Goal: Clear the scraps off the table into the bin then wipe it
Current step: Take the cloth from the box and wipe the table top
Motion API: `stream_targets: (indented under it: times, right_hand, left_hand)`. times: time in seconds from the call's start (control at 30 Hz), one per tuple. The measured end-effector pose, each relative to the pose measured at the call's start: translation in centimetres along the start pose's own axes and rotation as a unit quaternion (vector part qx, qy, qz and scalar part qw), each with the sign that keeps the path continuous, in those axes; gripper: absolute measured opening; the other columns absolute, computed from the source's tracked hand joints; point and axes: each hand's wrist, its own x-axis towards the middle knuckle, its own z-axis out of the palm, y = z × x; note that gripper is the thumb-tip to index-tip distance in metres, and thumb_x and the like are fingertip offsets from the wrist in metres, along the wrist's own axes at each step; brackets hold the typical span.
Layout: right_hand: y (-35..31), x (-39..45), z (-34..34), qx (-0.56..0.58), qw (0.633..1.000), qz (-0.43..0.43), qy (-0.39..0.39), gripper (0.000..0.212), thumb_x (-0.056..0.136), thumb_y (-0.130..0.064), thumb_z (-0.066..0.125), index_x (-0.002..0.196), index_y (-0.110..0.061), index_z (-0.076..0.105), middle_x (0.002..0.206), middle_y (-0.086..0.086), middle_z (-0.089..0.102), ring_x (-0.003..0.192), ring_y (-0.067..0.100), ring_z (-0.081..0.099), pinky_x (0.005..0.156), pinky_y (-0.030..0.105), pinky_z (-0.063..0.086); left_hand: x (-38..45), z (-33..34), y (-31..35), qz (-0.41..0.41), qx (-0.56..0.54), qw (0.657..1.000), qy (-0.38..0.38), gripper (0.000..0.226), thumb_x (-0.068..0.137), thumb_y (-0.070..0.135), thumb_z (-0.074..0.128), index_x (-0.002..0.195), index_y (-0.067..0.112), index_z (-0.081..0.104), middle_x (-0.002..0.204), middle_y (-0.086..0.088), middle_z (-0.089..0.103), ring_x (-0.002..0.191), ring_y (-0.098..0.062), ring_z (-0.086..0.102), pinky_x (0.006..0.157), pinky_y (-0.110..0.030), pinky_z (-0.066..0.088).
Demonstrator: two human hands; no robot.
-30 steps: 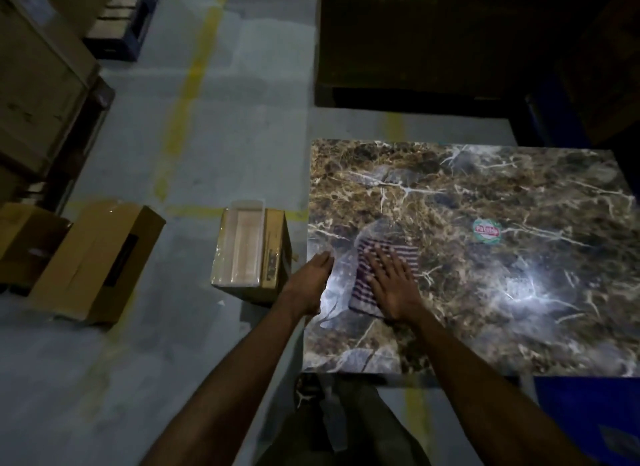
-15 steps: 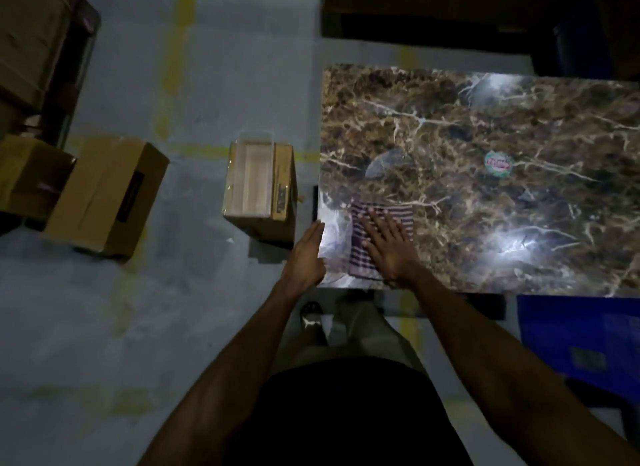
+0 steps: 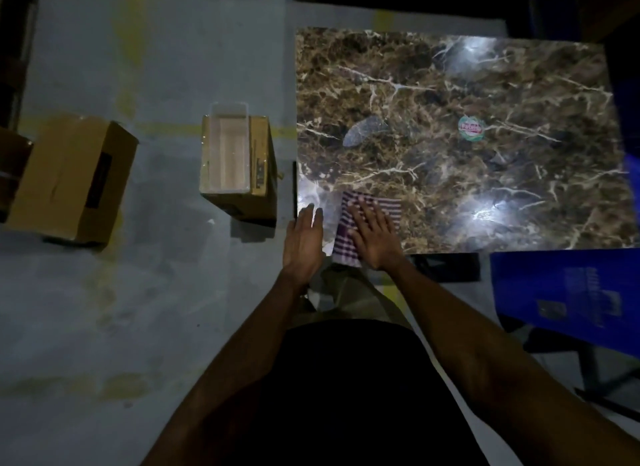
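Note:
A brown marble-patterned table fills the upper right. At its near left corner lies a purple-and-white striped cloth. My right hand presses flat on the cloth with its fingers spread. My left hand lies flat with straight fingers at the table's left corner, beside the cloth. An open cardboard box with a clear plastic liner stands on the floor just left of the table. A round green-and-red sticker sits mid-table.
A closed cardboard box lies on the floor further left. A blue seat stands at the right below the table's near edge. Yellow lines mark the grey floor. My legs show under the near table edge.
My right hand has drawn the cloth toward the near left corner of the table. My left hand has stayed by the table's left edge. The camera has tilted further down.

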Motion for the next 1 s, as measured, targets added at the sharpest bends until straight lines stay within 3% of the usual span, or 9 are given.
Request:
stream_targets:
  times: [0.1, 0.17, 0.3, 0.43, 0.53, 0.63, 0.77, 0.9, 1.0]
  right_hand:
    - [0.6, 1.6, -1.5, 0.042, 0.993, 0.113, 0.018, 0.066, 0.109, -0.052, 0.014, 0.167, -0.024, 0.002, 0.175, 0.006, -0.005, 0.161, 0.030, -0.006, 0.129, 0.051, -0.002]
    - [-0.3, 3.4, -1.5, 0.059, 0.989, 0.136, 0.015, 0.065, 0.111, -0.047, 0.020, 0.167, -0.021, 0.000, 0.174, 0.008, -0.008, 0.160, 0.032, -0.010, 0.127, 0.049, -0.009]
    - [0.7, 2.2, 0.0, 0.028, 0.997, 0.064, 0.030, 0.062, 0.112, -0.048, 0.020, 0.167, -0.019, 0.016, 0.174, 0.009, 0.011, 0.160, 0.036, 0.008, 0.127, 0.057, 0.014]
    - [6.9, -2.6, -0.9, -0.007, 1.000, -0.004, 0.022, 0.063, 0.110, -0.051, 0.018, 0.167, -0.024, 0.016, 0.175, 0.005, 0.010, 0.161, 0.032, 0.010, 0.127, 0.052, 0.015]
    - [11.9, -2.9, -2.4, 0.001, 0.997, 0.063, 0.036, 0.067, 0.109, -0.056, 0.010, 0.167, -0.024, 0.015, 0.174, 0.006, 0.011, 0.161, 0.032, 0.010, 0.127, 0.053, 0.017]
    - [12.4, -0.1, -3.4, 0.047, 0.990, 0.122, 0.046, 0.067, 0.107, -0.055, 0.010, 0.166, -0.023, 0.005, 0.174, 0.010, 0.008, 0.160, 0.037, 0.005, 0.129, 0.055, 0.007]
    - [10.8, 0.1, -1.7, 0.025, 0.999, 0.011, 0.041, 0.061, 0.109, -0.045, 0.026, 0.163, -0.019, 0.032, 0.170, 0.012, 0.027, 0.156, 0.038, 0.025, 0.127, 0.050, 0.006]
    - [14.8, -4.9, -1.4, -0.009, 0.994, -0.095, 0.046, 0.060, 0.111, -0.049, 0.026, 0.167, -0.030, 0.015, 0.175, 0.001, 0.010, 0.162, 0.028, 0.005, 0.130, 0.049, 0.007]
    - [16.7, -4.2, -2.7, 0.008, 0.997, -0.073, 0.033, 0.061, 0.111, -0.050, 0.023, 0.167, -0.029, 0.011, 0.175, 0.002, 0.006, 0.162, 0.029, 0.001, 0.129, 0.052, 0.011]
  left_hand:
    - [0.9, 0.2, 3.1, 0.042, -0.034, 0.998, -0.040, 0.091, 0.083, 0.015, 0.071, 0.161, 0.008, 0.024, 0.167, -0.019, 0.021, 0.155, -0.036, 0.020, 0.123, -0.049, 0.025]
    - [1.6, 0.6, 4.7, 0.008, -0.051, 0.998, -0.043, 0.083, 0.085, 0.012, 0.066, 0.159, 0.011, 0.029, 0.164, -0.018, 0.028, 0.152, -0.036, 0.026, 0.121, -0.052, 0.028]
    - [1.9, 1.3, 5.3, -0.046, -0.091, 0.995, 0.008, 0.072, 0.088, 0.025, 0.061, 0.154, 0.006, 0.038, 0.154, -0.018, 0.045, 0.142, -0.036, 0.043, 0.113, -0.048, 0.040]
    - [1.3, 1.6, 5.7, -0.020, 0.015, 0.998, -0.055, 0.092, 0.089, 0.038, 0.070, 0.161, 0.009, 0.020, 0.167, -0.020, 0.020, 0.153, -0.037, 0.021, 0.118, -0.053, 0.030]
    - [1.6, 1.5, 7.9, -0.053, 0.072, 0.992, -0.089, 0.088, 0.091, 0.027, 0.070, 0.161, 0.011, 0.017, 0.167, -0.026, 0.009, 0.153, -0.044, 0.014, 0.118, -0.056, 0.028]
    - [2.3, 2.0, 11.0, -0.074, 0.071, 0.988, -0.118, 0.094, 0.094, 0.037, 0.068, 0.163, 0.018, 0.008, 0.168, -0.025, -0.004, 0.151, -0.055, 0.005, 0.118, -0.062, 0.024]
    - [3.5, 4.4, 15.2, -0.105, 0.054, 0.987, -0.106, 0.082, 0.103, 0.028, 0.055, 0.165, 0.027, 0.000, 0.170, -0.021, -0.009, 0.150, -0.059, 0.003, 0.116, -0.071, 0.023]
    - [5.1, 5.2, 16.7, -0.144, 0.043, 0.985, -0.090, 0.084, 0.103, 0.014, 0.053, 0.165, 0.024, -0.003, 0.166, -0.031, -0.004, 0.146, -0.065, 0.012, 0.110, -0.070, 0.036]
    - [6.4, 5.1, 16.2, -0.154, 0.057, 0.979, -0.121, 0.096, 0.097, 0.013, 0.065, 0.164, 0.020, -0.002, 0.162, -0.040, -0.001, 0.140, -0.069, 0.024, 0.104, -0.066, 0.043]
